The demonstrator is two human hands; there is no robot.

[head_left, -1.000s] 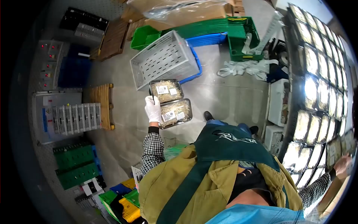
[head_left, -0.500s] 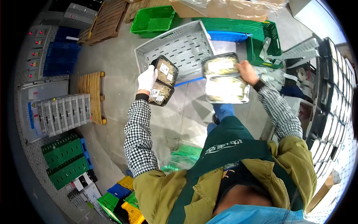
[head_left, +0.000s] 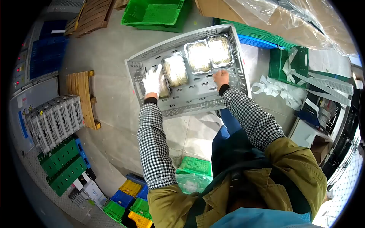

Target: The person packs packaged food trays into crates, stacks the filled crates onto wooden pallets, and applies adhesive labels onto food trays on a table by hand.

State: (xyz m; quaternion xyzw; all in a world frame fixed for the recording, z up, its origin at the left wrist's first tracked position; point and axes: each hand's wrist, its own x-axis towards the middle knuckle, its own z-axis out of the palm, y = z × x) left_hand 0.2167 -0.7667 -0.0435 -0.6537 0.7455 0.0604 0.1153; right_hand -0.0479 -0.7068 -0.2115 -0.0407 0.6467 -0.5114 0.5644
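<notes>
Inside the grey crate [head_left: 142, 56] lie several clear-lidded black packs of pale, stringy food. My left hand [head_left: 153, 80], in a white glove, grips the leftmost pack [head_left: 164, 89], which it partly covers. Beside that is another pack [head_left: 175, 70]. Two more, the middle pack [head_left: 198, 57] and the right pack [head_left: 219, 51], sit side by side farther right. My bare right hand [head_left: 221, 78] is just below the right pack with its fingers curled; whether anything is between them is hidden.
A green crate [head_left: 154, 13] stands behind on the left, with a wooden pallet [head_left: 81, 95] nearer. White strapping [head_left: 279, 89] lies right of the grey crate. Plastic film covers a cardboard box [head_left: 220, 11] at the back. Green baskets [head_left: 194, 166] sit near my body.
Both hands have moved from holding packs in the air, in front of the grey crate, down into it. The packs now lie on its floor, and the right hand's packs are no longer in its grasp.
</notes>
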